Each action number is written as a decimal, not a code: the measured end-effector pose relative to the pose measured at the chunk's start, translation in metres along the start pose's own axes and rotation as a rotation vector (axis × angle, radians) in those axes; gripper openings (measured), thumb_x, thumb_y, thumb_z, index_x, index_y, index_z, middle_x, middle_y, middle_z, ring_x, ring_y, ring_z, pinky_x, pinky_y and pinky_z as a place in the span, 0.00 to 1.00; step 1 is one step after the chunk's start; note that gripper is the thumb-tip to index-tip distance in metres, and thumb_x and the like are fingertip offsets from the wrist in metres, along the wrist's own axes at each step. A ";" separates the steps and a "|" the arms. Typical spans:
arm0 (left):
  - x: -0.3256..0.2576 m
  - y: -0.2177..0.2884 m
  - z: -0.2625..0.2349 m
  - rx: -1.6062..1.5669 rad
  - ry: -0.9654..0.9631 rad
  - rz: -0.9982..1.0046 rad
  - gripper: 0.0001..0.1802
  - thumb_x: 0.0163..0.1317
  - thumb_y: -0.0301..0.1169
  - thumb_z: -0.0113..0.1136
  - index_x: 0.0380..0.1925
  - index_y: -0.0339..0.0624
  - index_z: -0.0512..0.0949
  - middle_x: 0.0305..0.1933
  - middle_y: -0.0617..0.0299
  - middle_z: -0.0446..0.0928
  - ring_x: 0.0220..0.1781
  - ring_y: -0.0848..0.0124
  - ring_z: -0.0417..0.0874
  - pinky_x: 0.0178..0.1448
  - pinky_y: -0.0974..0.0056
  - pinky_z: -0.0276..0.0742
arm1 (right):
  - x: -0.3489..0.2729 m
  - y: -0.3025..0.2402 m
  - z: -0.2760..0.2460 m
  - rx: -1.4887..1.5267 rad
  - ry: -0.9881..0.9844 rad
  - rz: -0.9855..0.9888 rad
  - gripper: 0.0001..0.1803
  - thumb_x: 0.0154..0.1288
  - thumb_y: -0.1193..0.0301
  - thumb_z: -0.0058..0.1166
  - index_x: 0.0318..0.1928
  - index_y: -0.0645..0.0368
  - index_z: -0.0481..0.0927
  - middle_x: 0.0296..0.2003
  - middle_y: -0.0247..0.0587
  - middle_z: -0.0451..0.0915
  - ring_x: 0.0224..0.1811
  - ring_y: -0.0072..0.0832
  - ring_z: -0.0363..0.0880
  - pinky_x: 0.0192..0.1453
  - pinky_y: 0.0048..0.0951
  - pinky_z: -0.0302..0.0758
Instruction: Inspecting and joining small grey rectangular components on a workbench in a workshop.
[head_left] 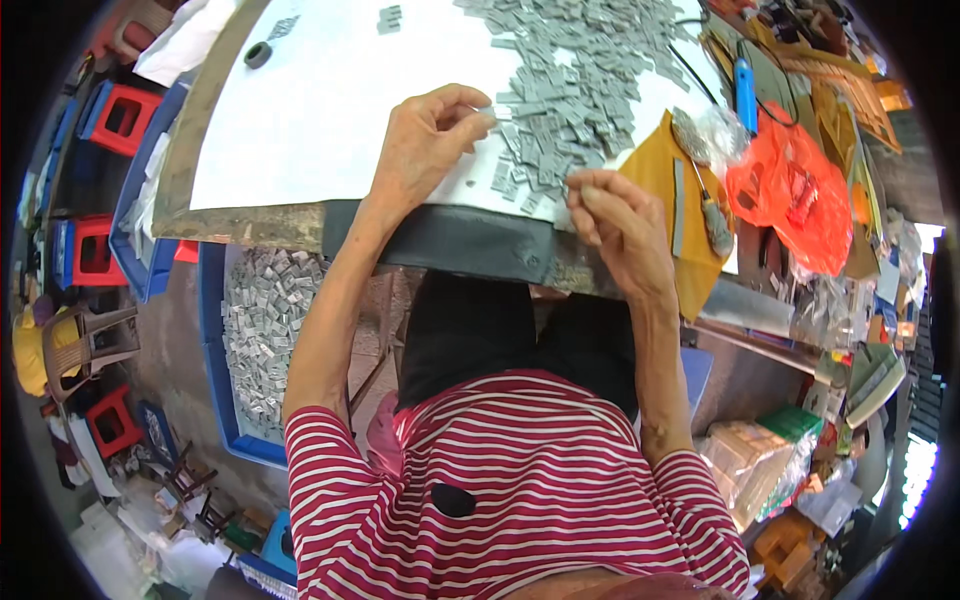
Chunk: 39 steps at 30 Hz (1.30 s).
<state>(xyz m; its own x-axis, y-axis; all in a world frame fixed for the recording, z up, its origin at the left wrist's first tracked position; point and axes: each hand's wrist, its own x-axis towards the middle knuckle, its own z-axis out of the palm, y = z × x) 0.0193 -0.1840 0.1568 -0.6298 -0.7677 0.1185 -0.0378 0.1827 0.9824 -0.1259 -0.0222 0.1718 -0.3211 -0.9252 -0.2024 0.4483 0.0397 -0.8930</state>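
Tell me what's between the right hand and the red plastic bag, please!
In the head view, a yellow sheet lies between the right hand and the red plastic bag, with a thin grey strip and a long tool on it.

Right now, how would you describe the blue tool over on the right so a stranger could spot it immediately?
Find the white-topped table, then the crumpled red plastic bag toward its right. The tool sits just above that bag's left end in the picture. Its slim, bright blue body sets it apart from the clear plastic beside it.
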 end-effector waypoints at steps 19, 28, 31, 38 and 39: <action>0.086 -0.065 -0.087 0.686 0.400 0.062 0.13 0.48 0.34 0.59 0.32 0.37 0.78 0.28 0.54 0.77 0.29 0.63 0.77 0.36 0.63 0.72 | -0.024 -0.001 0.000 -0.249 -0.060 0.162 0.09 0.60 0.76 0.47 0.39 0.67 0.75 0.26 0.35 0.74 0.22 0.14 0.70 0.23 0.13 0.63; 0.090 -0.063 -0.087 0.712 0.411 0.064 0.13 0.46 0.33 0.59 0.31 0.38 0.78 0.28 0.55 0.77 0.29 0.63 0.78 0.36 0.62 0.72 | -0.034 -0.001 -0.003 -0.266 -0.095 0.154 0.10 0.59 0.75 0.48 0.39 0.69 0.74 0.27 0.38 0.75 0.21 0.15 0.70 0.20 0.12 0.63; 0.094 -0.067 -0.090 0.706 0.413 0.031 0.12 0.45 0.33 0.59 0.30 0.40 0.78 0.28 0.56 0.77 0.30 0.63 0.78 0.37 0.62 0.72 | -0.037 -0.001 -0.001 -0.280 -0.091 0.156 0.09 0.59 0.76 0.48 0.39 0.69 0.74 0.27 0.38 0.75 0.21 0.16 0.70 0.20 0.12 0.63; 0.112 -0.077 -0.092 0.708 0.474 0.059 0.11 0.45 0.34 0.59 0.29 0.42 0.79 0.28 0.58 0.78 0.31 0.64 0.78 0.37 0.62 0.73 | -0.039 0.002 -0.004 -0.313 -0.107 0.171 0.08 0.60 0.77 0.48 0.39 0.68 0.74 0.27 0.37 0.75 0.21 0.16 0.70 0.20 0.12 0.62; 0.111 -0.076 -0.092 0.696 0.478 0.082 0.11 0.45 0.34 0.59 0.29 0.42 0.78 0.28 0.58 0.78 0.30 0.64 0.78 0.37 0.63 0.73 | -0.039 0.003 -0.005 -0.310 -0.110 0.173 0.08 0.60 0.77 0.48 0.39 0.68 0.74 0.26 0.37 0.75 0.20 0.16 0.70 0.20 0.12 0.62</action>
<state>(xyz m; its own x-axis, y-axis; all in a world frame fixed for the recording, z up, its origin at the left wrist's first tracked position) 0.0232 -0.3398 0.1087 -0.2617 -0.8839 0.3876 -0.5739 0.4654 0.6738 -0.1156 0.0160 0.1749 -0.1635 -0.9292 -0.3314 0.2091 0.2957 -0.9321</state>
